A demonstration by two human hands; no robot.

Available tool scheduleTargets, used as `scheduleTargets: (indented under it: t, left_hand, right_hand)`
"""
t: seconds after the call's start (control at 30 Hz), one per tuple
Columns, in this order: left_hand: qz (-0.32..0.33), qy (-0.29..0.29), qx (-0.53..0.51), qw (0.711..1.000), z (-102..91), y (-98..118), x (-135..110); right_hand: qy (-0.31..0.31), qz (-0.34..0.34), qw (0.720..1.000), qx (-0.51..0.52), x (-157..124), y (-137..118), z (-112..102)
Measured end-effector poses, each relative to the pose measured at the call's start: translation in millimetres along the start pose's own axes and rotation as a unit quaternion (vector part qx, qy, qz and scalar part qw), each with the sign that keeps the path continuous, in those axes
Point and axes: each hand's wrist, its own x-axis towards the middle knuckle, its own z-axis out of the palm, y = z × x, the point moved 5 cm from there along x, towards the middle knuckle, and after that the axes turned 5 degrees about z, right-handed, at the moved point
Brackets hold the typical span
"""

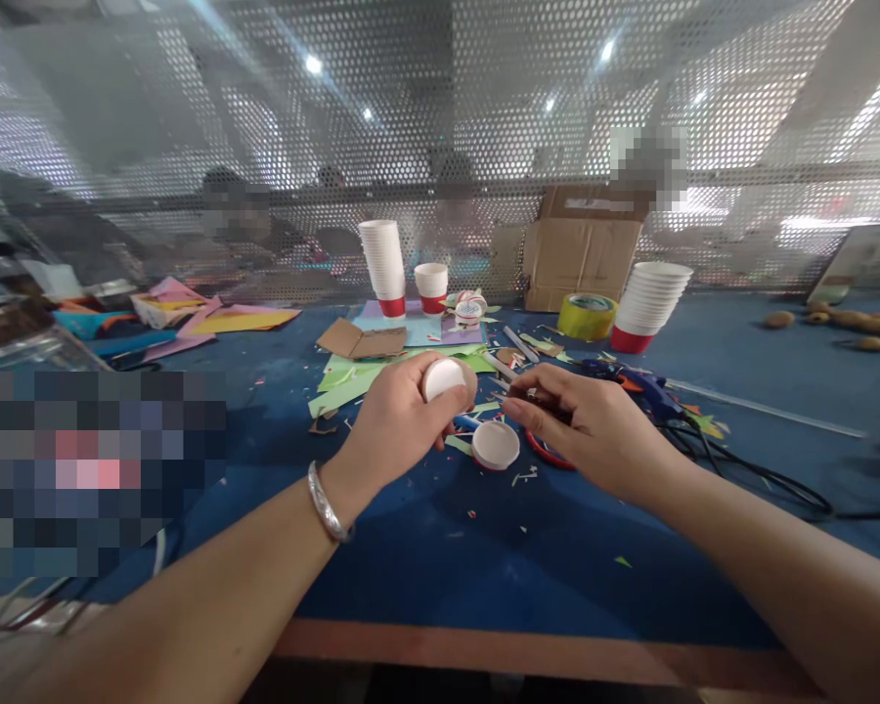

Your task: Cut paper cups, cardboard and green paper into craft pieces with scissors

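Facing the camera: white disc (442, 377)

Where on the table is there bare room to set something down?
Bare: the patch bordered by the rightmost cup stack, brown lumps and clear rod. Nearly bare: the strip between the cup base and table's front edge, with scraps. Crowded: around the left hand and right hand, among green paper and more scraps.

White points of light (313, 65) glare across a perforated metal panel (476, 68) above a dim blue worktop (440, 577), its near part softly shadowed. Wide-angle distortion stretches the frame's outer edges, the background is hazy, and blocky pixelation (99, 469) masks part of the left side.
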Motion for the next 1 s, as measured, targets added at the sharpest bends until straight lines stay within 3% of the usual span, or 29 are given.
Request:
scheduleTargets:
  t: [0.33, 1.0]
  left_hand:
    - [0.060, 0.011, 0.120, 0.991, 7.3, 21, -11]
    - [0.071, 0.007, 0.135, 0.988, 9.7, 32, -17]
  right_hand:
    - [-0.003, 0.000, 1.000, 0.024, -2, -6, 2]
    - [-0.004, -0.020, 1.000, 0.009, -4, -12, 1]
